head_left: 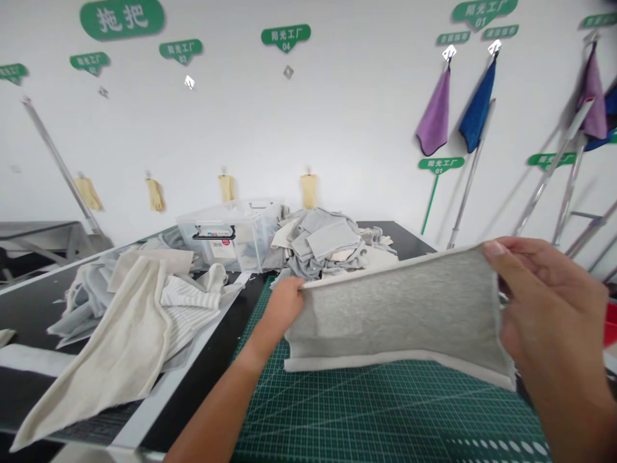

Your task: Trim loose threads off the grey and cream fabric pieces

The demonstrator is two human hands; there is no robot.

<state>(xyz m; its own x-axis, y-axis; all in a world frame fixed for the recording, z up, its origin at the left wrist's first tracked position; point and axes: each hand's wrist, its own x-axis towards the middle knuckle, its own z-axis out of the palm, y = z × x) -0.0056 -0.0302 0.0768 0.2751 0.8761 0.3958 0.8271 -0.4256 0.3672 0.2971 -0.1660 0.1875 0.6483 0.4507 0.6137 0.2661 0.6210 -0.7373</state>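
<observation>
A grey piece of fabric (395, 315) with pale edges is stretched out in the air between my two hands. Its upper left corner is gripped by my left hand (285, 302), whose fingers are closed and partly hidden behind the cloth. At the upper right corner, my right hand (544, 289) pinches the fabric between thumb and fingers. Below the cloth lies a green cutting mat (337, 411) with a white grid. Beyond the fabric rises a heap of grey and cream cloth pieces (332, 238).
Left of the mat, cream and striped cloths (116, 328) lie piled on the black table (168, 411). A clear plastic box (222, 244) with handles stands at the back. On the wall hang yellow gloves (308, 191), a purple cloth (435, 116) and a blue cloth (477, 109); poles lean at right.
</observation>
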